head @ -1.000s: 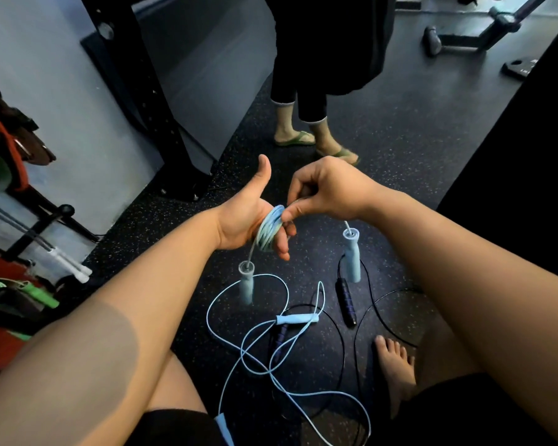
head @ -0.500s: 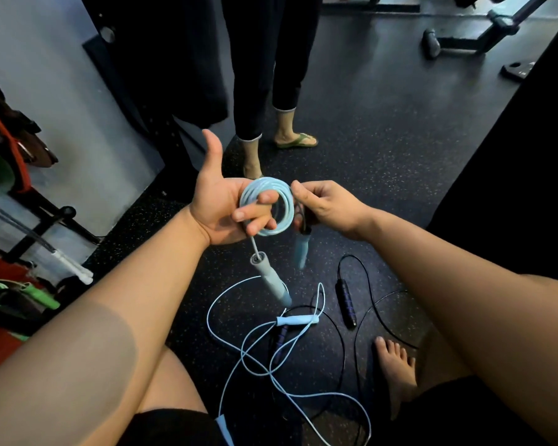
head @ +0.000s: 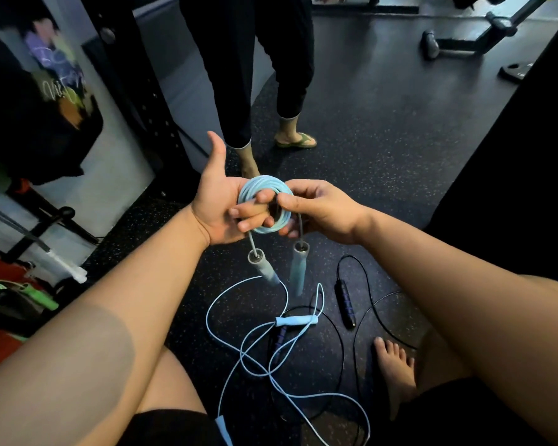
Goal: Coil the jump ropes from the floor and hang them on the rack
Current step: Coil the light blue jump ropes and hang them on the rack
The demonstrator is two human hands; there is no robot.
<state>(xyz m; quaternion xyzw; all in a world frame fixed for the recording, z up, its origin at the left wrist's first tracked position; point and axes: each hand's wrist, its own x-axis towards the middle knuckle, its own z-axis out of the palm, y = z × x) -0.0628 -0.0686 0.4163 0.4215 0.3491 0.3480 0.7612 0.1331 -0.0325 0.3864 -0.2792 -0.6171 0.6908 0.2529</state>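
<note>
Pale-blue cord wound into a tight ring forms the coiled jump rope (head: 264,183), held in the air between both hands, well above the floor. Left hand (head: 218,209): thumb raised and free, fingers curled through the centre of the ring and gripping it. Right hand (head: 322,210): thumb and forefinger pinch the right side of the ring, with the other fingers curled beneath it. Two grey-blue handles (head: 264,268) hang side by side from the coil on short cord ends.

On the black speckled rubber floor (head: 400,140) below the hands, a second pale-blue rope (head: 295,320) lies loose in open loops. It crosses a black rope (head: 344,300) with dark handles. A bare foot (head: 397,371) rests just beside the black cord. A bystander (head: 236,75) in dark trousers and green sandals stands beyond the hands. A black perforated upright (head: 136,78) stands at left; whether it is the hanging rack cannot be told.
</note>
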